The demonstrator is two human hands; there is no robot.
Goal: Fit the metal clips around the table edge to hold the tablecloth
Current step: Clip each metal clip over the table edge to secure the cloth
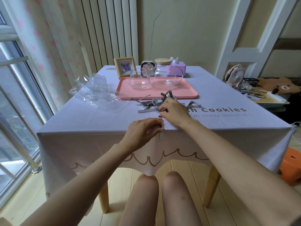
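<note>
Pinching clip (pixel 161 135) at tablecloth (pixel 81 123) edge: left hand (pixel 144 130), right hand (pixel 175 111); spare clips (pixel 147 110), pink tray (pixel 187 93) behind.

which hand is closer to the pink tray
Right. The right hand sits at the loose clips just before the pink tray; the left hand is farther back at the tablecloth's front edge.

clip (pixel 161 136): silver strip, over near table edge (pixel 91 130) | spare clips (pixel 151 105): heaped mid-table | tablecloth (pixel 91 118): pale, draped
</note>
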